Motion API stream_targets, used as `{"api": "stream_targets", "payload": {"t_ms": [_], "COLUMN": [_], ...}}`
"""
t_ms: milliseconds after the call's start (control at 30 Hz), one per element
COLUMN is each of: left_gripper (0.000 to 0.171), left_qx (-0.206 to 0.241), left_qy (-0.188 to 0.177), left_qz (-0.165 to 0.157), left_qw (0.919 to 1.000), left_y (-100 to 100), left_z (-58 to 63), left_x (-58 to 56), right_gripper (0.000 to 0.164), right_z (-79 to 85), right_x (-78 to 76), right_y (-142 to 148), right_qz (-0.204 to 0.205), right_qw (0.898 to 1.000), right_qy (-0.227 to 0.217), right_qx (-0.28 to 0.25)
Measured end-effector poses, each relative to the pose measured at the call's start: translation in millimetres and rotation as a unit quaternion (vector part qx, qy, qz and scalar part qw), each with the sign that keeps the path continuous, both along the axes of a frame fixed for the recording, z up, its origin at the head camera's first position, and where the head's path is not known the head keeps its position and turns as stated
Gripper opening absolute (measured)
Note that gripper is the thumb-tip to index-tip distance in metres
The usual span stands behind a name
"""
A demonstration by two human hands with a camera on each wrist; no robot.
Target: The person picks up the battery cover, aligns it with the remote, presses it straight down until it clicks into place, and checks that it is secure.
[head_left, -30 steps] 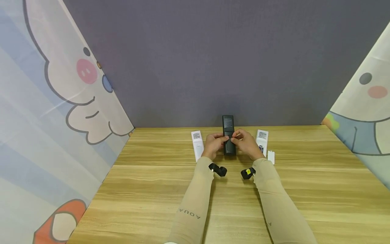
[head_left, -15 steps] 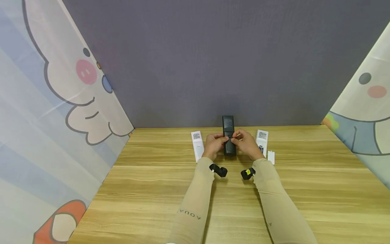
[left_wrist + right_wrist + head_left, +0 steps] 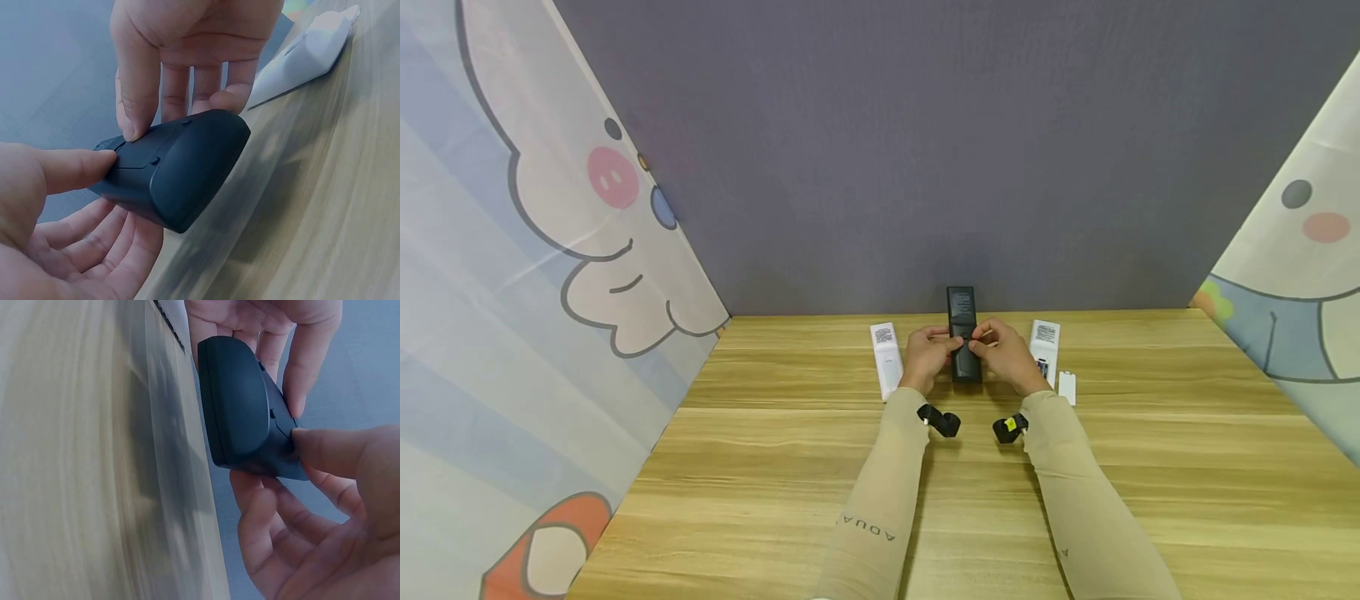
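Observation:
Both hands hold a black remote control (image 3: 961, 307), back side up, over the far part of the table. My left hand (image 3: 925, 357) grips its left side, thumb on the back and fingers beneath. From the right side, my right hand (image 3: 1009, 358) grips it in the same way. In the left wrist view both thumb tips press at the edge of the battery cover (image 3: 145, 152), which lies in the remote's back. The right wrist view shows the remote's rounded end above the table, with the right thumb (image 3: 328, 450) on the back.
A white remote (image 3: 883, 350) lies back up beside the left hand. Another white remote (image 3: 1046, 333) lies by the right hand, its battery compartment uncovered, with a loose white cover (image 3: 1067, 387) next to it. A grey panel (image 3: 880, 167) stands behind the wooden table (image 3: 760, 467).
The black remote's far end has dipped slightly toward me. The dark line across its back between the thumbs looks shorter now. Both hands stay in nearly the same place.

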State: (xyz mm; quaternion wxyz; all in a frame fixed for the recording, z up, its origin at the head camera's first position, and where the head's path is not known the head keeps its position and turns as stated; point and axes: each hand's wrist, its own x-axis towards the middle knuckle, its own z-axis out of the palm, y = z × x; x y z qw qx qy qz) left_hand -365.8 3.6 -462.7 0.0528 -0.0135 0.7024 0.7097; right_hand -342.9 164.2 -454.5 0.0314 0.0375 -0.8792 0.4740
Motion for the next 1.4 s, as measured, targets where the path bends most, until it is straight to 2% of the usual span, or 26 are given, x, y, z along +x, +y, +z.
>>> {"api": "stream_targets", "payload": {"t_ms": [200, 467, 667, 833, 1067, 1400], "left_gripper": [0.039, 0.047, 0.05, 0.052, 0.057, 0.061], "left_qx": [-0.021, -0.047, -0.056, -0.059, -0.098, -0.126], "left_qy": [0.004, 0.005, 0.006, 0.005, 0.006, 0.013], "left_qz": [0.008, 0.017, 0.014, 0.006, 0.006, -0.004], "left_qw": [0.9997, 0.9988, 0.9983, 0.9983, 0.9951, 0.9919], "left_y": [2, 3, 3, 3, 6, 8], "left_z": [0.3, 3.3, 2.7, 1.6, -1.0, -7.3], "left_x": [0.5, 3.3, 3.0, 2.3, 0.9, -0.9], "right_gripper": [0.023, 0.04, 0.05, 0.055, 0.059, 0.066], "right_z": [1.7, 0.8, -0.8, -1.9, -4.3, -6.0], "right_x": [-0.2, -1.1, -1.6, -2.5, -4.3, -4.7], "right_y": [0, 0, 0, -1, -1, 1], "right_qz": [0.003, 0.016, 0.024, 0.034, 0.043, 0.064], "right_qw": [1.0, 0.999, 0.998, 0.998, 0.997, 0.994], "right_qy": [-0.008, -0.032, -0.036, -0.042, -0.066, -0.09], "right_qx": [-0.006, -0.029, -0.034, -0.023, -0.011, -0.009]}}
